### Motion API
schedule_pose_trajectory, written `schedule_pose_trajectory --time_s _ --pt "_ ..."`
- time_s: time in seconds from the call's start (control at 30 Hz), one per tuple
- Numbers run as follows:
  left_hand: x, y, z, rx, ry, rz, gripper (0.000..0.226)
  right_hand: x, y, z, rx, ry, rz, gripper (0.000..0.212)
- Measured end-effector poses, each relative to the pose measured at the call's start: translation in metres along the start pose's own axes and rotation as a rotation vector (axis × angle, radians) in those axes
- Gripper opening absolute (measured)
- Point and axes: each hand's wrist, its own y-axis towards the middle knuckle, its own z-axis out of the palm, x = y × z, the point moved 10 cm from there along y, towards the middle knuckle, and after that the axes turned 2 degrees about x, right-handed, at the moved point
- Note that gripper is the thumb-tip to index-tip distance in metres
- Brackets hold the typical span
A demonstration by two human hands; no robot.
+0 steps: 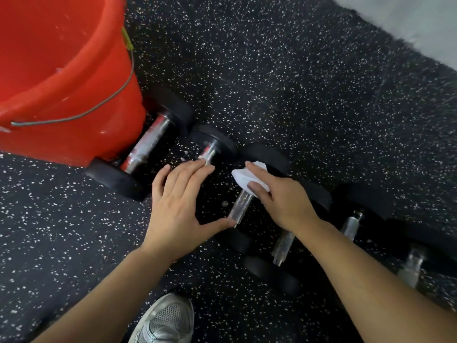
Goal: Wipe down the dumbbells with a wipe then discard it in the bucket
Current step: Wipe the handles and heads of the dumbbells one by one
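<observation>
The orange bucket (61, 78) stands on the speckled floor (296, 82), its visible inside bare. The right hand (284, 196) pinches the white wipe (249, 179) against a dumbbell (243, 204); the left hand (178, 201), fingers straight, rests beside it.

Both bare forearms reaching forward and down, left hand (176, 206) flat, fingers (195, 169) straight and together, thumb spread wide, right hand (284, 196) palm down, fingers curled, thumb and forefinger pinching a white wipe (243, 178)
</observation>
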Motion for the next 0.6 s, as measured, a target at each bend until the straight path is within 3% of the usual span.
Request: schedule_pose_trajectory --time_s 0.2,0.4,0.6 --pt "-0.008 -0.002 0.006 0.040 0.098 0.048 0.109 -0.002 0.009 0.016 0.011 -0.259 0.082 0.046" --pt "-0.008 -0.001 0.009 0.046 0.144 0.035 0.112 -0.001 -0.023 0.027 -0.006 0.021 0.026 0.043" --pt "-0.006 0.000 0.009 0.061 0.148 0.021 0.112 0.019 -0.040 0.056 0.194 0.151 -0.097 0.046"
